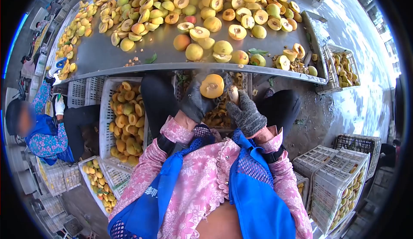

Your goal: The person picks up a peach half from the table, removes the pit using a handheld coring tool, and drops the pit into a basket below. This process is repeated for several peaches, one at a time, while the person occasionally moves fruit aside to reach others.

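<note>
My left hand (195, 99), in a dark grey glove, holds a yellow peach half (212, 86), its cut face turned up toward me. Close by on the right, my right hand (247, 115), in a grey knitted glove, is closed around a short tool with a pale end (233, 94); its working part is hidden or too small to make out. Both hands are just below the front edge of the metal table (165, 57). Beneath them, between my knees, a crate (248, 83) contains peach pieces.
Halved peaches (237, 32) are heaped on the table, with loose pits (297, 66) near its right corner. Crates of peach halves stand left (105, 110) and right (342, 183). On the left sits a co-worker (49, 140) in a blue apron.
</note>
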Motion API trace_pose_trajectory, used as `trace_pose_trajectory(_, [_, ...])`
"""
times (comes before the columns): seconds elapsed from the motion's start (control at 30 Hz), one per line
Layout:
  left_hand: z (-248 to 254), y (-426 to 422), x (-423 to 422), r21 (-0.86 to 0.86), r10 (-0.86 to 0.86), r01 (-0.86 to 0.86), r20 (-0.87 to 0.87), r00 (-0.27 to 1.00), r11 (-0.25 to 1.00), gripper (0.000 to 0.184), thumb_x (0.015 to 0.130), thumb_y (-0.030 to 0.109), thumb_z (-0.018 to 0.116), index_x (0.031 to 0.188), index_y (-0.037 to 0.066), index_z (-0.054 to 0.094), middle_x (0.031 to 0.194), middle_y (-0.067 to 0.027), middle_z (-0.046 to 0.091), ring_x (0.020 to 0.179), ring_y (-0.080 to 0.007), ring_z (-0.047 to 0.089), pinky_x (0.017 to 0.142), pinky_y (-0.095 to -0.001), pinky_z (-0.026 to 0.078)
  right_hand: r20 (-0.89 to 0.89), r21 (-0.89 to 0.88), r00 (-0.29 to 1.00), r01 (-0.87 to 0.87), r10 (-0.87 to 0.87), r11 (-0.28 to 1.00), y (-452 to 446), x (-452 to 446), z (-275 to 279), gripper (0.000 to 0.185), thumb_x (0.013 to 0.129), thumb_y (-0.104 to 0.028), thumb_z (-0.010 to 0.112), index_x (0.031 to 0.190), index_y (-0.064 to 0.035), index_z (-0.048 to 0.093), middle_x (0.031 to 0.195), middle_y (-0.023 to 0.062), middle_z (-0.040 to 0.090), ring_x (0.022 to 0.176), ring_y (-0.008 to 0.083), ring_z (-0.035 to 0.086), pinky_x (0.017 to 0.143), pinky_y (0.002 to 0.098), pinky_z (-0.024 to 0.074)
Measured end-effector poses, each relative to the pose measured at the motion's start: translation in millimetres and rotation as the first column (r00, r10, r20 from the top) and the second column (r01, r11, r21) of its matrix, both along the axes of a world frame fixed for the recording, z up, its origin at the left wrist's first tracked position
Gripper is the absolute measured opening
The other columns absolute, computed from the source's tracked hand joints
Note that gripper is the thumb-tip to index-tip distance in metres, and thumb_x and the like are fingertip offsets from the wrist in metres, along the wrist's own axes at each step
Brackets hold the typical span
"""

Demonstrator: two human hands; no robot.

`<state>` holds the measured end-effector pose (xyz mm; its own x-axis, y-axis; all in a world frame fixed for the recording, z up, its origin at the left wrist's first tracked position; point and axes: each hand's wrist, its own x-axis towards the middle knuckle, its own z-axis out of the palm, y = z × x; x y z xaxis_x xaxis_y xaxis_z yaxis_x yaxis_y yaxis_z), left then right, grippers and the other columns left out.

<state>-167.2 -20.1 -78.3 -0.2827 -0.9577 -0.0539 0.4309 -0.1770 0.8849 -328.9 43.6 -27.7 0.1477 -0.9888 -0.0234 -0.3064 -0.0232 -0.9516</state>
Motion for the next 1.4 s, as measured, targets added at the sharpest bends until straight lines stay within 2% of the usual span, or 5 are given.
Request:
trace_pose_trajectory(0.37, [22, 8, -2, -0.133, -0.074, 0.089, 0.114, 0.991, 0.987, 0.044, 0.091, 0.027, 0.034, 0.122, -0.004, 0.039, 0.121, -0.0196, 0.044, 0.112, -0.0332, 0.043, 0.099, -0.0459, 0.032, -0.216, 0.098, 0.970, -0.092, 0.111, 0.991, 6, 7, 5, 0.030, 0.079, -0.014, 0.059, 0.102, -0.0010, 0.046, 0.083, 0.0183, 0.055, 0.075, 0.0300, 0.057, 0.065, 0.0367, 0.0439])
trace_pose_trajectory(0.67, [41, 14, -21, 0.322, 0.143, 0.019, -0.471, 0.871, 0.946, 0.043, 0.092, 0.028, 0.035, 0.118, -0.005, 0.041, 0.113, -0.0190, 0.049, 0.107, -0.0332, 0.047, 0.096, -0.0466, 0.035, -0.244, 0.085, 0.966, -0.070, 0.089, 0.994, 4, 17, -5, 0.029, 0.079, -0.015, 0.058, 0.101, -0.0017, 0.042, 0.079, 0.0209, 0.054, 0.074, 0.0365, 0.056, 0.063, 0.0409, 0.0428])
trace_pose_trajectory(0.93, [28, 9, -21, 0.407, 0.248, 0.012, -0.580, 0.776, 0.913, 0.033, 0.090, 0.024, 0.039, 0.108, -0.003, 0.048, 0.103, -0.0160, 0.055, 0.097, -0.0282, 0.053, 0.091, -0.0470, 0.041, -0.382, 0.015, 0.912, -0.157, 0.150, 0.988, -1, 26, -5, 0.026, 0.078, -0.009, 0.056, 0.098, -0.0017, 0.041, 0.075, 0.0168, 0.051, 0.069, 0.0337, 0.055, 0.060, 0.0396, 0.0423])
trace_pose_trajectory(1.1, [16, 6, -21, 0.400, 0.250, -0.006, -0.560, 0.790, 0.916, 0.032, 0.089, 0.023, 0.040, 0.108, -0.003, 0.048, 0.103, -0.0158, 0.056, 0.096, -0.0286, 0.054, 0.089, -0.0465, 0.042, -0.381, -0.214, 0.909, -0.264, 0.169, 0.940, -3, 30, -33, 0.025, 0.077, -0.007, 0.056, 0.097, -0.0018, 0.041, 0.072, 0.0155, 0.050, 0.066, 0.0334, 0.053, 0.057, 0.0385, 0.0410])
trace_pose_trajectory(1.4, [0, 5, -3, 0.378, -0.019, 0.151, -0.332, 0.943, 0.913, 0.039, 0.088, 0.020, 0.038, 0.116, -0.008, 0.043, 0.108, -0.0190, 0.053, 0.098, -0.0282, 0.054, 0.088, -0.0411, 0.044, -0.374, 0.164, 0.796, -0.448, 0.476, 0.879, -8, 18, -31, 0.061, 0.072, -0.018, 0.058, 0.123, 0.0007, 0.031, 0.084, 0.0203, 0.044, 0.068, 0.0356, 0.051, 0.058, 0.0411, 0.0399])
